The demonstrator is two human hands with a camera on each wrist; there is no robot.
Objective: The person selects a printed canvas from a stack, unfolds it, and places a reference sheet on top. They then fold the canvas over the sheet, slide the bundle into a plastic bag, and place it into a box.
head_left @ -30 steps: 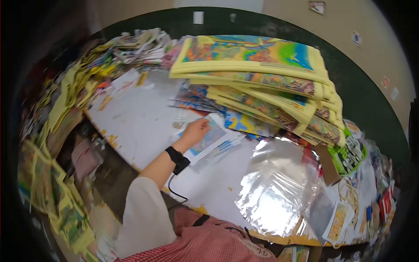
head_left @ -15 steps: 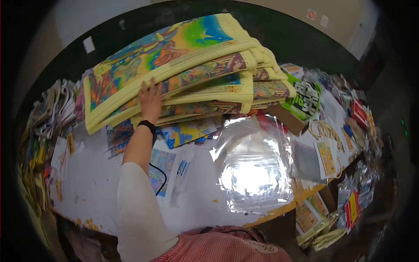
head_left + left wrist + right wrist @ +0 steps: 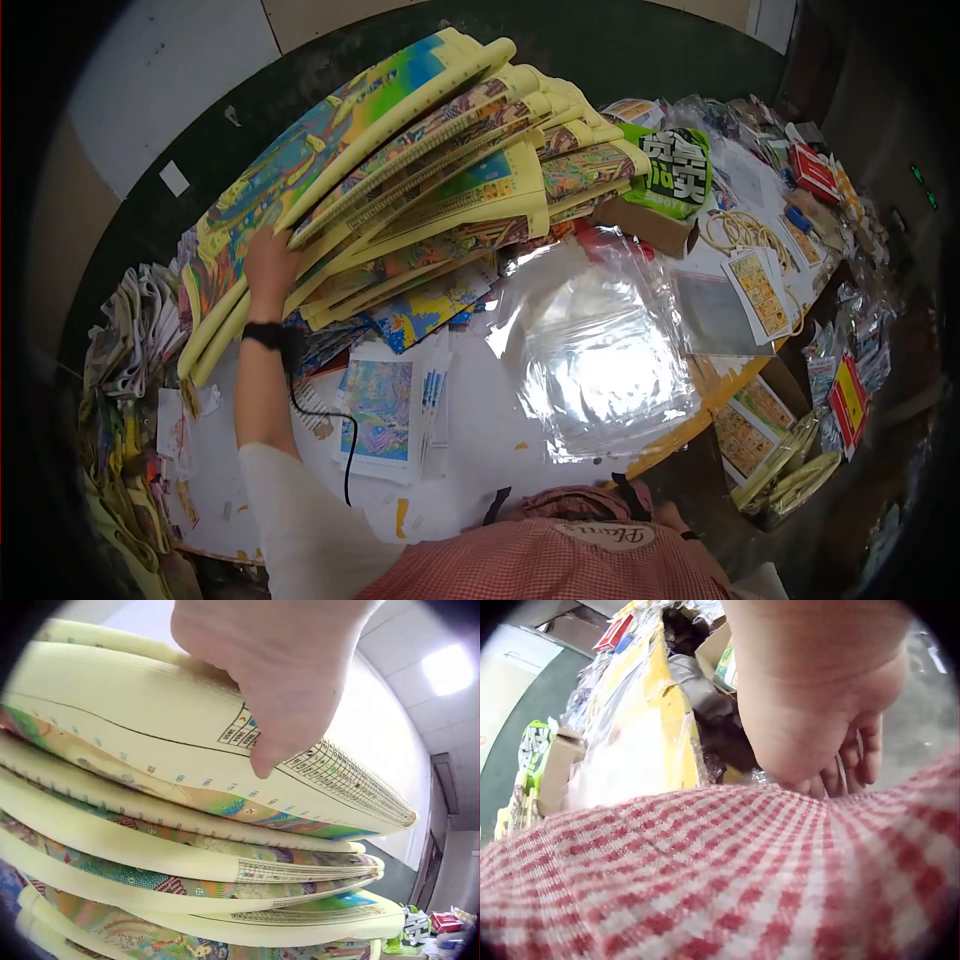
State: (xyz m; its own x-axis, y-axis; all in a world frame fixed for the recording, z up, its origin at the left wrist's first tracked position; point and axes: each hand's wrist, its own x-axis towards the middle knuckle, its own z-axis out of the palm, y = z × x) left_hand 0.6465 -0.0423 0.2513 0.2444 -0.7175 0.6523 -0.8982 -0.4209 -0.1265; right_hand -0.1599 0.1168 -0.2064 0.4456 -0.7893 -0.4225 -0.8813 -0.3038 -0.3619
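Observation:
My left hand (image 3: 270,268) grips the near edge of the top folded cross-stitch canvas (image 3: 345,125), yellow-bordered with a bright printed picture. In the left wrist view, the thumb presses on the canvas border beside a printed symbol chart, and the edge bulges up in a curve. Beneath it lies a stack of more folded canvases (image 3: 470,195), fanned out at the right end. The right hand (image 3: 832,727) hangs beside the red checked apron (image 3: 690,862), fingers loosely bent and holding nothing; the apron partly hides its fingertips.
Clear plastic bags (image 3: 600,375) lie shiny at the table's middle. A printed picture sheet (image 3: 378,410) lies nearer the left, beside thin blue-marked packets. Toward the right are a green bag (image 3: 668,170), a cardboard box (image 3: 645,228) and coiled cord (image 3: 745,240). A cable trails from the left wrist.
The left hand moved from over the picture sheet up to the canvas stack, then took hold of the top canvas edge and raised it. The head view swung to the right.

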